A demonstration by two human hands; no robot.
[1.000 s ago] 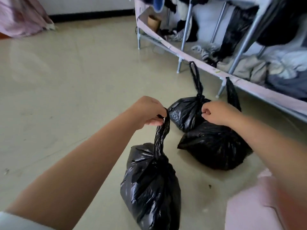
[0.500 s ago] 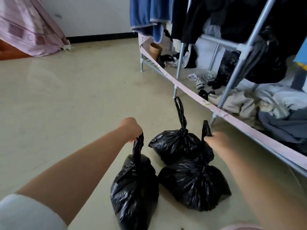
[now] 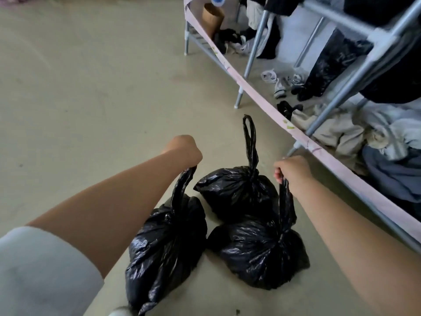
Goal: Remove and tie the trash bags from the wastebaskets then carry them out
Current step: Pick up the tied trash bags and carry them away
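Observation:
Three tied black trash bags are on the beige floor in front of me. My left hand [image 3: 184, 150] grips the twisted top of the left trash bag [image 3: 164, 249], which hangs stretched below it. My right hand [image 3: 293, 171] grips the tied neck of the right trash bag [image 3: 259, 254]. Between and beyond them stands the middle trash bag [image 3: 237, 190], untouched, its knotted loop sticking straight up.
A metal clothes rack [image 3: 255, 51] with a pink fabric edge [image 3: 262, 99] runs along the right, close to my right hand. Clothes, socks and a brown paper roll [image 3: 213, 18] lie under it. Open floor [image 3: 79, 99] stretches to the left and ahead.
My right hand has taken a firm hold of the right bag's neck and pulled it taut. The view has tilted down and the bags sit closer together.

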